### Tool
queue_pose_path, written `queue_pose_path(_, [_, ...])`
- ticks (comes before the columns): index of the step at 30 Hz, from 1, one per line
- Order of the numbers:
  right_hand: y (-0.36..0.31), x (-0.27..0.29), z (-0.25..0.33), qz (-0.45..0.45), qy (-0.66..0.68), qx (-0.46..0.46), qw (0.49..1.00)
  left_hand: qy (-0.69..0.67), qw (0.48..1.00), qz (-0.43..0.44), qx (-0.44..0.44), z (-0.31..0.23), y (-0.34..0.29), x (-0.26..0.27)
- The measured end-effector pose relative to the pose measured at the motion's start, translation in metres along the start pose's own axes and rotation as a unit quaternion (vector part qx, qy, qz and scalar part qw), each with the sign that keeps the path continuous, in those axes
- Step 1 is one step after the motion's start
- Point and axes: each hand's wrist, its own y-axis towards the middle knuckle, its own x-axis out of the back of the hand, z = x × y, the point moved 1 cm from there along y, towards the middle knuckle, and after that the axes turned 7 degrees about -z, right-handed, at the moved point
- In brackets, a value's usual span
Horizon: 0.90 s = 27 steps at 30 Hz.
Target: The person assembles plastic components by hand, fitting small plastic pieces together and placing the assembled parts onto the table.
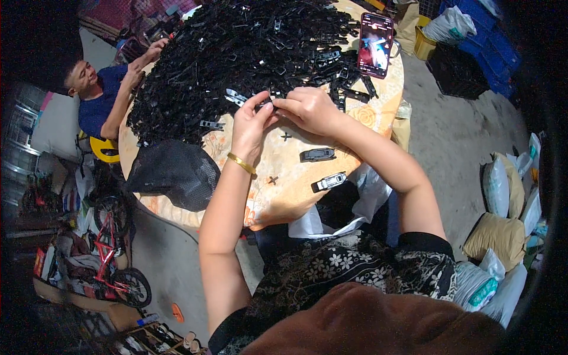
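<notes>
My left hand [251,124], with a gold bangle at its wrist, pinches a small black plastic part [266,102]. The fingertips of my right hand [310,111] close on the same part from the other side, covering much of it. Just beyond my left fingers a black-and-silver part [235,96] lies at the edge of a large heap of black plastic parts [236,53]. Nearer me on the patterned tablecloth [260,198] rest a dark car-shaped piece [318,155] and a black-and-silver one [329,181]. Two small black crosses [286,136] show on the cloth.
A phone [376,46] with a lit screen stands at the table's right. Black mesh fabric [173,174] lies at the left edge. Another person [106,94] reaches into the heap from the left. A white bag [340,222] hangs before me; sacks [496,239] stand right, a red bicycle [107,248] left.
</notes>
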Motion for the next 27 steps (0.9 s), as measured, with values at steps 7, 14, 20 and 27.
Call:
queue_pose_path(7, [0.001,-0.004,0.0,-0.071,0.057,-0.098,0.991,-0.069,0.996,0.049,0.016,-0.005,0.001,0.001])
queue_pose_path(14, [0.004,0.005,-0.008,0.034,0.318,-0.342,0.883,-0.132,0.988,0.065,0.034,-0.009,-0.005,-0.007])
queue_pose_path(20, [0.032,0.0,-0.087,0.028,-0.071,-0.268,0.96,-0.026,0.999,-0.007,0.038,0.0,-0.004,-0.009])
queue_pose_path(27, [0.027,-0.009,-0.201,0.307,-0.379,-0.332,0.807,0.012,1.0,0.006,0.015,0.009,-0.003,-0.012])
